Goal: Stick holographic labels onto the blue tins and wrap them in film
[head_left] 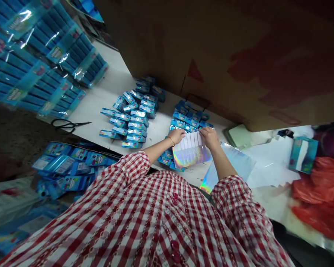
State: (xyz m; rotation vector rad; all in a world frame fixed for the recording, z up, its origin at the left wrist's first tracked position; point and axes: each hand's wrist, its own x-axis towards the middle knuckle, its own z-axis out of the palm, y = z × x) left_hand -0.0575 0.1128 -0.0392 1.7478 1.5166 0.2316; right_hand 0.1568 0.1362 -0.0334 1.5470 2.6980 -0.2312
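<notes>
While left hand [177,136] pinches shiny sheet [191,155], right hand [209,138] pinches other side, both nearly closed.

The left hand [178,135] and right hand [210,138] pinch the far corners of a shiny iridescent sheet [191,157], its far part divided into pale strips; blue boxes [178,123] stand in rows under and beyond it on the white table [111,72]; a second cluster of blue boxes [137,126] stands to the left; black scissors [69,126] lie near wrapped packs [56,52]; a large cardboard box [161,52] rises behind; red plastic [319,196] lies crumpled at far right.
</notes>
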